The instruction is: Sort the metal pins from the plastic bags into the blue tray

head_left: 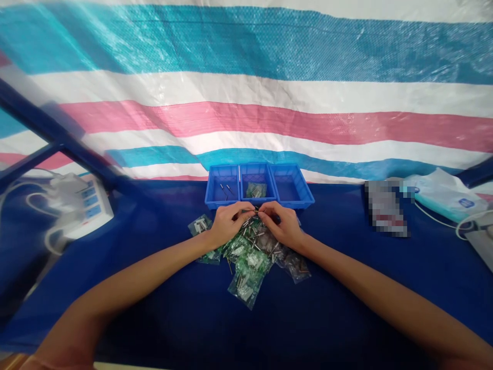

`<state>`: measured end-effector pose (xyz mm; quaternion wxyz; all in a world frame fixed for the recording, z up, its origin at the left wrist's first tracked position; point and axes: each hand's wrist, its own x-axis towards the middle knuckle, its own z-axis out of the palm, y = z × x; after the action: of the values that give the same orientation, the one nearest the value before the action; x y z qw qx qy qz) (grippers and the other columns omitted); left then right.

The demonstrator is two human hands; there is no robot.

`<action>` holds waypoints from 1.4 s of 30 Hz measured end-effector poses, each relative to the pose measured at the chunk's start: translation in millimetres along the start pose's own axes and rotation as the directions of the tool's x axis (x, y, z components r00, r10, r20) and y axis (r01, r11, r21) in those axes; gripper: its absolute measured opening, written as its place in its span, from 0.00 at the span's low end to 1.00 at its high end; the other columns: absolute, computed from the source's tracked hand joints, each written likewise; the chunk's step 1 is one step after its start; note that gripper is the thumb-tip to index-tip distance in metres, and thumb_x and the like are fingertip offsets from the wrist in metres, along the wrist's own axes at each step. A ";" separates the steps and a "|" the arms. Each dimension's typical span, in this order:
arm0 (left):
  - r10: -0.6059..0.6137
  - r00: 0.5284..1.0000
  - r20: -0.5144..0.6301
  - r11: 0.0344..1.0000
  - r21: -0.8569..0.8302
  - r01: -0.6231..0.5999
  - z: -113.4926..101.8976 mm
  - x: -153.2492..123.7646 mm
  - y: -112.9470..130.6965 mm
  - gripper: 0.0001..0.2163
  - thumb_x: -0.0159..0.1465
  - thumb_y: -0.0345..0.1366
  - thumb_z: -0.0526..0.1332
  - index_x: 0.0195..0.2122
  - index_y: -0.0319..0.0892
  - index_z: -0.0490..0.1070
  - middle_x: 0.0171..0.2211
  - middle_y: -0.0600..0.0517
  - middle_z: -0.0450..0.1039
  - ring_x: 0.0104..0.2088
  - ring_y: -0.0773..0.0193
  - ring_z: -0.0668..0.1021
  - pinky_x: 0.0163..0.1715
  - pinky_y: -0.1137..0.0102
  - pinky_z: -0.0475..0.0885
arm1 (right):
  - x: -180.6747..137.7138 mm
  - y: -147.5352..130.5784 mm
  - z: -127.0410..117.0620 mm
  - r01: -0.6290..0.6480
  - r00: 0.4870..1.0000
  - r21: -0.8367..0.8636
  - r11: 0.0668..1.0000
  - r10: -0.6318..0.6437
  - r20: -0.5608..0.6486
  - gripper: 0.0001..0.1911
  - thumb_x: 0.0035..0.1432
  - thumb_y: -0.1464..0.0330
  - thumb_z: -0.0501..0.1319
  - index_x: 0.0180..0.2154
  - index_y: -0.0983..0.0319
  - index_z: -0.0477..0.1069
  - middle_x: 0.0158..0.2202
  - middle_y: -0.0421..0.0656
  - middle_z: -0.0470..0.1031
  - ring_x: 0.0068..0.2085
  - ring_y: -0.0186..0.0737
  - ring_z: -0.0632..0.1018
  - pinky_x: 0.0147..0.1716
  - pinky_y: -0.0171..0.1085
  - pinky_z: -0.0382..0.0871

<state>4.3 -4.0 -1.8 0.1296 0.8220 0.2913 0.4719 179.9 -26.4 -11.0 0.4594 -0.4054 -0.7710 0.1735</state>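
My left hand (230,222) and my right hand (282,224) meet fingertip to fingertip over a heap. Both are closed in a pinch on something small and dark, too small to name. Below them lies the pile of small clear plastic bags (252,259), some with a green tint, along with loose thin metal pins (252,241). Another small bag (200,224) with pale pieces rests left of my left hand. Just beyond my fingers stand three joined blue bins. A few thin pins lie in the left bin (210,198); a greenish bag (256,190) sits in the middle one.
The right bin (307,198) stands beside the middle one. A white power strip (94,208) with plugs and cables is at the left. A blurred-out packet (386,208) and a pale blue-white pack (442,198) lie at the right. Striped sheeting (246,92) hangs behind the blue table (162,303).
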 end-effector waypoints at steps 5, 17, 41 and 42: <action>0.011 1.000 0.003 1.000 -0.007 -0.011 -0.1 -0.3 -0.2 0.06 0.62 0.36 0.59 0.33 0.38 0.71 0.16 0.58 0.68 0.14 0.75 0.65 0.16 0.79 0.61 | 0.5 0.0 -0.1 0.010 1.000 -0.021 1.000 -0.010 -0.007 0.06 0.60 0.67 0.53 0.33 0.61 0.66 0.17 0.34 0.63 0.18 0.29 0.65 0.19 0.29 0.59; -0.029 1.000 0.003 0.999 -0.025 0.029 -0.7 2.8 1.7 0.07 0.61 0.36 0.59 0.32 0.38 0.73 0.24 0.53 0.74 0.17 0.74 0.67 0.20 0.77 0.66 | -3.2 0.5 0.1 0.014 0.989 -0.048 0.999 -0.021 -0.150 0.07 0.60 0.66 0.53 0.33 0.60 0.67 0.17 0.35 0.65 0.18 0.30 0.67 0.19 0.30 0.61; 0.000 0.999 -0.045 1.000 -0.022 -0.001 -1.2 2.3 1.6 0.05 0.61 0.34 0.60 0.31 0.38 0.72 0.27 0.51 0.75 0.17 0.74 0.68 0.20 0.77 0.66 | -3.8 1.5 0.3 0.022 0.990 0.000 1.000 -0.022 -0.138 0.04 0.59 0.68 0.55 0.35 0.60 0.66 0.17 0.33 0.61 0.17 0.29 0.64 0.18 0.30 0.59; 0.001 0.999 -0.048 1.000 -0.023 -0.002 -1.1 2.2 1.4 0.05 0.61 0.34 0.60 0.31 0.38 0.72 0.27 0.51 0.75 0.18 0.74 0.68 0.20 0.77 0.66 | -3.6 1.4 0.3 0.021 0.991 0.001 1.000 -0.020 -0.134 0.04 0.59 0.67 0.55 0.35 0.60 0.66 0.17 0.33 0.61 0.17 0.29 0.64 0.18 0.30 0.59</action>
<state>4.7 -3.8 1.0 0.1315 0.8091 0.2883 0.4949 181.2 -28.4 -14.2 0.5125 -0.4077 -0.7423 0.1420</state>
